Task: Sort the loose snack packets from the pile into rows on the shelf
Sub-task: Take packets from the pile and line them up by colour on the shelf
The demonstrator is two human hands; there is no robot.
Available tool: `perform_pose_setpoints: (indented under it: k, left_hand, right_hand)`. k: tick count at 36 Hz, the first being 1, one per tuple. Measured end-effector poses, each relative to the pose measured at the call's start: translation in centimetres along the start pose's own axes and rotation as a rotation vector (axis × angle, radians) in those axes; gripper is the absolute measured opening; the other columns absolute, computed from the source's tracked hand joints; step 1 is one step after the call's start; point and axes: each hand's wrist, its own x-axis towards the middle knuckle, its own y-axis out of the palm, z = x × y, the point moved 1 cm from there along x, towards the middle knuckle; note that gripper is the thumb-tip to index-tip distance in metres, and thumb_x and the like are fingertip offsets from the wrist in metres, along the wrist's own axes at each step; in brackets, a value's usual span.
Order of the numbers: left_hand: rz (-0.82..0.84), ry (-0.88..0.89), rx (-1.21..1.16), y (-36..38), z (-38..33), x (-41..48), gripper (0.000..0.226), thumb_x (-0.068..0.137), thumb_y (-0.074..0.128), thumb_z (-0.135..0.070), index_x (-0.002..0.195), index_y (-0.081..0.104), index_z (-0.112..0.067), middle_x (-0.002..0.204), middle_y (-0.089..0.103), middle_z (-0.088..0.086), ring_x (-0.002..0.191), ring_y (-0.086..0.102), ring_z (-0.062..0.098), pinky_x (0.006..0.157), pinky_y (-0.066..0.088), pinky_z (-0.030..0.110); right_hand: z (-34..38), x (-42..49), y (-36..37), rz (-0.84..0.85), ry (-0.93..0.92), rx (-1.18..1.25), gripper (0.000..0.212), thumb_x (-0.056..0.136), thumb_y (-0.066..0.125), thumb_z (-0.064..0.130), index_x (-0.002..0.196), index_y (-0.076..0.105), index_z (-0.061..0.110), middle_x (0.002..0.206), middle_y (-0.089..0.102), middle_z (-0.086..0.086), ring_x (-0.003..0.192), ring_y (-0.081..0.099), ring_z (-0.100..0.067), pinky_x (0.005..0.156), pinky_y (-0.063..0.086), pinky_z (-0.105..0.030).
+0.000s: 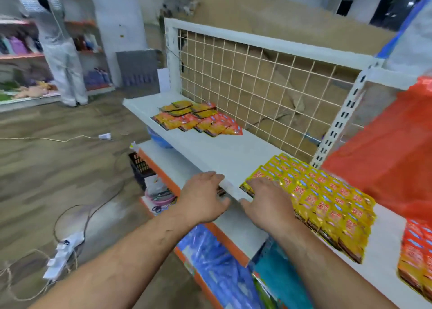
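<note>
The white shelf [224, 149] carries a loose pile of orange and yellow snack packets [196, 119] at its far left end. Neat rows of yellow packets [315, 203] cover the near right part. My right hand [264, 201] rests with spread fingers on the near left corner of those rows. My left hand [203, 196] is at the shelf's front edge just left of it, fingers curled over the edge. A dark packet edge [221, 191] shows between its fingers and thumb; the rest is hidden.
Orange-red packets [416, 250] lie in rows at the far right, under a red plastic bag [385, 156]. A wire grid [257, 86] backs the shelf. Blue packs [210, 262] fill the lower shelf. Cables and a power strip [63, 255] lie on the floor. A person [58, 51] stands at the far left.
</note>
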Motion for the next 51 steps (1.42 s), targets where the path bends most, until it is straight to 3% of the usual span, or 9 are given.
perform_pose_setpoints:
  k: [11,17,24,31,36,39,42,46,51]
  left_hand:
    - [-0.012,-0.087,-0.01,-3.3,10.9,5.3,0.072,0.082,0.053,-0.057,0.145,0.042,-0.026,0.147,0.045,-0.004,0.135,0.038,0.021,0.11,0.034,0.031]
    - [-0.003,-0.081,0.038,-3.2,14.9,10.5,0.07,0.087,0.056,-0.054,0.148,0.038,-0.024,0.152,0.039,-0.003,0.14,0.031,0.018,0.113,0.024,0.028]
    - [0.065,-0.038,0.102,-3.0,17.8,18.7,0.075,0.085,0.053,-0.06,0.149,0.038,-0.024,0.151,0.04,-0.002,0.14,0.033,0.02,0.114,0.027,0.032]
    - [0.062,0.086,0.114,-2.4,18.7,26.2,0.073,0.082,0.051,-0.061,0.142,0.049,-0.019,0.143,0.05,0.003,0.134,0.042,0.026,0.112,0.032,0.036]
    - [0.078,0.233,0.202,-1.2,19.2,30.6,0.062,0.084,0.044,-0.054,0.135,0.053,-0.02,0.134,0.056,0.003,0.127,0.046,0.026,0.107,0.036,0.039]
    - [0.113,0.321,0.321,-0.6,19.7,33.4,0.053,0.088,0.039,-0.048,0.132,0.048,-0.02,0.136,0.052,0.003,0.126,0.043,0.026,0.105,0.036,0.043]
    - [0.124,0.394,0.375,0.1,20.3,35.4,0.051,0.092,0.039,-0.042,0.137,0.043,-0.021,0.146,0.043,0.0,0.134,0.035,0.026,0.107,0.032,0.046]
    - [0.164,0.512,0.438,0.5,21.1,37.0,0.048,0.093,0.036,-0.038,0.136,0.048,-0.021,0.147,0.042,0.001,0.137,0.029,0.026,0.111,0.025,0.047]
    - [0.163,0.606,0.419,-0.4,21.3,38.4,0.038,0.098,0.036,-0.039,0.124,0.059,-0.023,0.139,0.046,0.004,0.134,0.029,0.026,0.104,0.028,0.048]
  right_hand:
    - [8.3,10.6,1.9,0.059,-0.081,-0.023,0.057,0.09,0.054,0.049,0.143,0.046,0.03,0.145,0.047,0.003,0.133,0.04,-0.026,0.105,0.038,-0.039]
    - [10.3,18.0,4.1,0.08,-0.083,0.021,0.058,0.09,0.054,0.049,0.144,0.046,0.03,0.145,0.048,0.002,0.133,0.04,-0.025,0.105,0.039,-0.04]
    - [10.5,26.6,5.7,0.11,-0.023,0.066,0.057,0.09,0.055,0.05,0.143,0.047,0.029,0.145,0.048,0.0,0.132,0.043,-0.026,0.102,0.042,-0.038]
    - [8.7,32.5,6.4,0.09,0.094,0.093,0.034,0.085,0.056,0.044,0.114,0.063,0.028,0.118,0.062,0.002,0.112,0.056,-0.024,0.085,0.05,-0.035]
    - [7.7,34.9,7.7,0.051,0.181,0.109,0.019,0.084,0.053,0.041,0.094,0.058,0.026,0.101,0.06,0.003,0.103,0.057,-0.024,0.069,0.047,-0.032]
    - [7.5,35.8,8.3,-0.031,0.299,0.168,0.027,0.087,0.053,0.046,0.104,0.056,0.025,0.105,0.059,0.002,0.1,0.059,-0.022,0.068,0.048,-0.033]
    - [7.7,36.7,8.7,-0.106,0.447,0.239,0.048,0.086,0.057,0.054,0.12,0.047,0.021,0.111,0.061,-0.002,0.102,0.061,-0.027,0.072,0.045,-0.035]
    - [7.8,38.1,8.9,-0.135,0.598,0.295,0.06,0.082,0.06,0.065,0.116,0.043,0.018,0.113,0.063,-0.004,0.104,0.063,-0.029,0.074,0.044,-0.035]
    - [8.0,39.2,9.3,-0.11,0.722,0.283,0.064,0.08,0.066,0.063,0.118,0.04,0.019,0.114,0.065,-0.002,0.105,0.064,-0.027,0.074,0.042,-0.034]
